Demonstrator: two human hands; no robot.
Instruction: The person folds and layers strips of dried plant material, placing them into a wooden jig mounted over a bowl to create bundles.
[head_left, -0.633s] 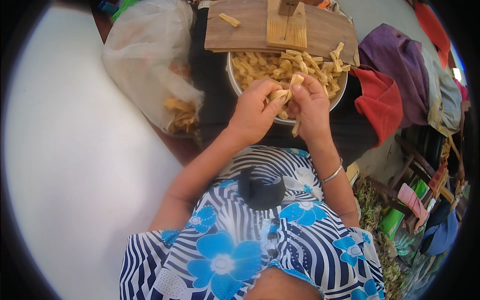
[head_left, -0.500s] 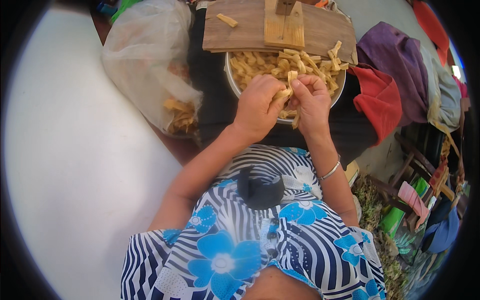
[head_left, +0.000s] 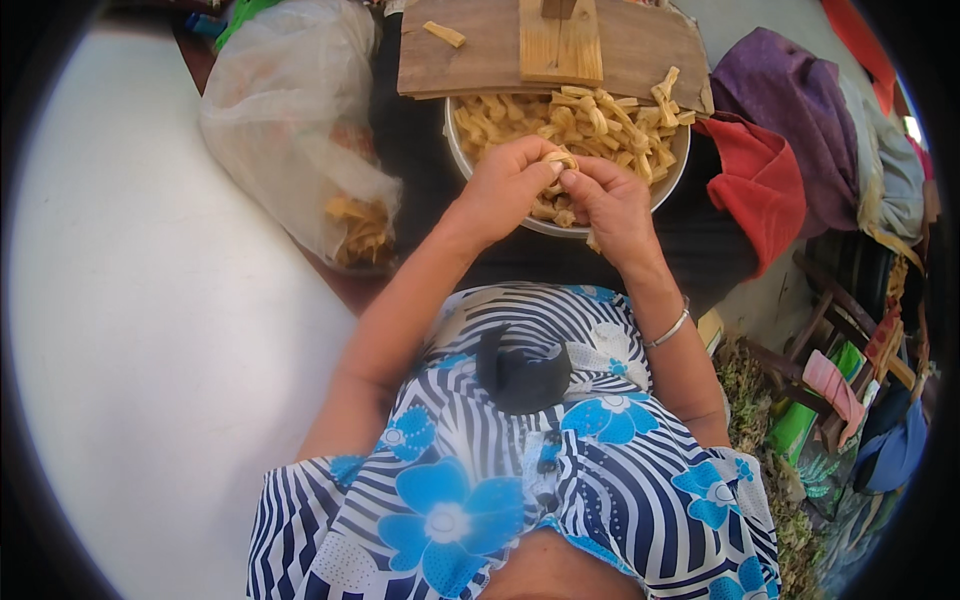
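Note:
Between my fingertips, a flat tan strip (head_left: 562,158) is bent into a loop or knot. My left hand (head_left: 506,190) is closed, with thumb and forefinger pinching one side of it. From the other side my right hand (head_left: 615,205) pinches it too, and a short tan end shows below the palm. Both hands are over the near part of a round, pale-rimmed basin (head_left: 683,180). The basin holds many knotted tan strips (head_left: 600,125) in a heap. My fingers hide part of the strip and some of the heap.
A wooden board (head_left: 450,65) lies across the basin's far side, with one loose tan piece (head_left: 444,34) and an upright block (head_left: 558,8). To the left is a clear plastic bag (head_left: 290,110) containing tan strips. Red cloth (head_left: 760,190) and purple cloth (head_left: 780,90) lie at right.
The strip's end that stuck up between my hands is now folded into a loop. My left hand has shifted slightly left, and my right fingers have curled in closer around the strip.

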